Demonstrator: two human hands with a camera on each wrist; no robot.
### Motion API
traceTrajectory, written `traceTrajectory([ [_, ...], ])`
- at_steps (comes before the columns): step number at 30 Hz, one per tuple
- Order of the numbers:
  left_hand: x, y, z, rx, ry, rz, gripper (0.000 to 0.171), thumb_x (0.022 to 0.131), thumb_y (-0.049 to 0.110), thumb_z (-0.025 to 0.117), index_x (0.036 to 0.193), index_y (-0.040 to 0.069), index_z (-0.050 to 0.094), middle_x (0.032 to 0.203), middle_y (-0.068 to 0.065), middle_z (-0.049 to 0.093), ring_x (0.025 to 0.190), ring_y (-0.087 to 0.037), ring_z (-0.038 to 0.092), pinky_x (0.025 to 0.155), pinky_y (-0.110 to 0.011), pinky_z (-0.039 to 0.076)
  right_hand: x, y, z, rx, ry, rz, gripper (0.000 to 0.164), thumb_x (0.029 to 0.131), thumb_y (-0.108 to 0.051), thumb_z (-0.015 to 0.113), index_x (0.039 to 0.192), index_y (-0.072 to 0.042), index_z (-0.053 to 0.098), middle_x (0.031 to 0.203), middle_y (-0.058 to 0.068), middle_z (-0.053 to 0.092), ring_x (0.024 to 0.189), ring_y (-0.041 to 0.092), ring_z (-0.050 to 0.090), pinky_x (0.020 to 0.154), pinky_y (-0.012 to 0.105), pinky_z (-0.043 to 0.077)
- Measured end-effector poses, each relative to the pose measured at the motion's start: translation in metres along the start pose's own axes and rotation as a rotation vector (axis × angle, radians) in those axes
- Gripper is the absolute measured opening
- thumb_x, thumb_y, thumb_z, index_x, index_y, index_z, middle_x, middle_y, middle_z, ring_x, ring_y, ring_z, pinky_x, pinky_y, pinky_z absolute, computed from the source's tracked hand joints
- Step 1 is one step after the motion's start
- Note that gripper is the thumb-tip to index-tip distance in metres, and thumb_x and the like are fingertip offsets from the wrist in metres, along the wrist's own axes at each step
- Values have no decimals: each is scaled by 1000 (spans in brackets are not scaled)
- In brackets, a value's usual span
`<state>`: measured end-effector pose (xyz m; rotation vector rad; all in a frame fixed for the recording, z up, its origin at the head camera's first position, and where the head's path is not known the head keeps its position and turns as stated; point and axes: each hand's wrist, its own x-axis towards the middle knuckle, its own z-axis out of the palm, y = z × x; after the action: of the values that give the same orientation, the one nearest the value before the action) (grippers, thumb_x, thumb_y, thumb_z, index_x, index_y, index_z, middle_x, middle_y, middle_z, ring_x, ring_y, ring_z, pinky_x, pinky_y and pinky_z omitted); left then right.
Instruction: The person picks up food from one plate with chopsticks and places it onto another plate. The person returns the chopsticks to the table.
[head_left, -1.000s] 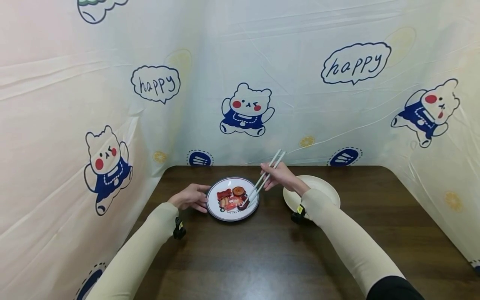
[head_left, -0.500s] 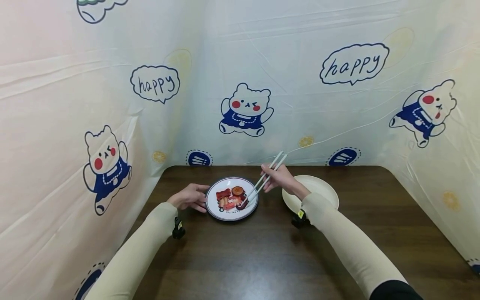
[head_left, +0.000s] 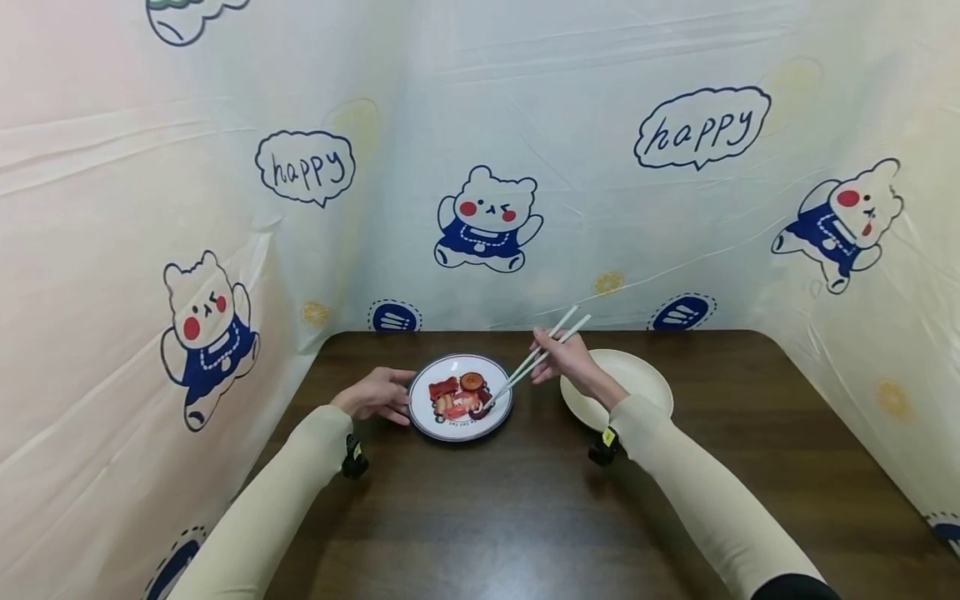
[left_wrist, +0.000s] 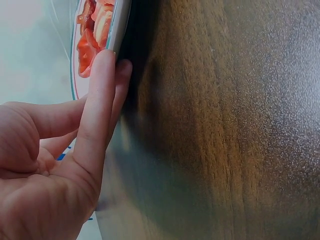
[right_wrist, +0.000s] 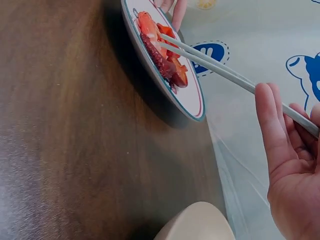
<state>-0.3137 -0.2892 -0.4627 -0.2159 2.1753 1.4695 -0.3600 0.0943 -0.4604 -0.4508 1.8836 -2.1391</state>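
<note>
My right hand [head_left: 566, 358] holds a pair of pale chopsticks [head_left: 536, 354] slantwise. Their tips reach down among the food pieces at the right side of a white plate [head_left: 461, 432] with dark rim lines. In the right wrist view the tips lie by a pinkish-red piece [right_wrist: 148, 25] and a dark red, bumpy tentacle-like piece [right_wrist: 157, 57]; whether they pinch anything, I cannot tell. A round orange-brown slice [head_left: 472, 381] and a red strip [head_left: 442, 387] lie on the plate too. My left hand [head_left: 372, 393] touches the plate's left rim with extended fingers [left_wrist: 97, 100].
A cream plate [head_left: 660, 392] stands on the right, partly under my right forearm. Both plates are on a brown wooden table [head_left: 465, 517]. Behind and beside it hangs a pale printed cloth [head_left: 585, 100]. Small black devices sit at both wrists.
My right hand has moved slightly to the right, so the chopsticks lean lower, and their tips look closer together. The left hand stays at the rim. The whole view has shifted a little.
</note>
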Motion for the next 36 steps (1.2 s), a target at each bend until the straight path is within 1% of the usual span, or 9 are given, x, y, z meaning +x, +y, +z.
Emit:
traceTrajectory([
  [3,0,1,0,4,1,-4,65,104,-5,54,164,0,30,99,-21,60,75,-24,71,78,-42,67,-5,-1,-1,10,42,-24,39,111,-30,57,98,5,66,85,35,65,59,24,73,62,45,67],
  [6,1,2,0,7,4,-10,66,104,-6,55,164,0,30,100,-21,59,76,-25,71,78,-43,66,-9,-2,-2,20,70,-46,42,111,-28,56,103,13,62,84,35,63,57,24,72,61,46,67],
  [13,2,-2,-1,6,-1,-14,67,103,-5,57,165,1,30,104,-23,59,78,-26,71,79,-43,66,-18,-5,-3,53,100,-77,42,112,-25,56,104,15,61,78,25,65,57,23,72,59,44,66],
  [19,2,-2,-2,5,-5,4,66,104,-4,56,165,0,29,100,-22,59,77,-26,72,78,-42,66,-26,-9,-4,47,135,-104,54,111,-27,57,114,26,52,84,35,63,58,23,72,59,43,66],
  [22,2,-1,-2,6,-3,5,66,104,-4,55,165,0,29,98,-21,59,77,-26,72,78,-42,66,-30,-10,-7,48,166,-105,56,110,-29,58,114,27,52,88,39,62,58,24,72,59,43,66],
  [25,2,0,-3,2,-1,3,66,104,-4,55,165,0,29,99,-21,60,77,-26,72,78,-42,66,-32,-12,-9,39,189,-117,55,110,-30,59,112,25,54,86,37,62,58,23,72,58,44,66],
  [29,3,0,-4,-1,0,8,66,104,-4,56,165,0,29,99,-21,60,78,-26,72,78,-42,66,-36,-12,-13,26,220,-146,46,110,-29,59,102,16,61,80,31,65,56,24,72,57,46,66],
  [31,3,-1,-4,-1,0,9,66,104,-4,56,165,0,29,98,-21,60,77,-26,72,78,-42,66,-38,-12,-14,14,232,-157,44,110,-29,59,100,13,62,79,31,65,56,24,72,57,46,66],
  [36,3,-2,-2,0,-7,7,66,104,-4,56,164,0,30,101,-23,61,77,-26,73,78,-42,66,-47,-12,-18,-9,237,-178,51,110,-29,58,105,22,57,83,42,62,58,29,73,57,45,65],
])
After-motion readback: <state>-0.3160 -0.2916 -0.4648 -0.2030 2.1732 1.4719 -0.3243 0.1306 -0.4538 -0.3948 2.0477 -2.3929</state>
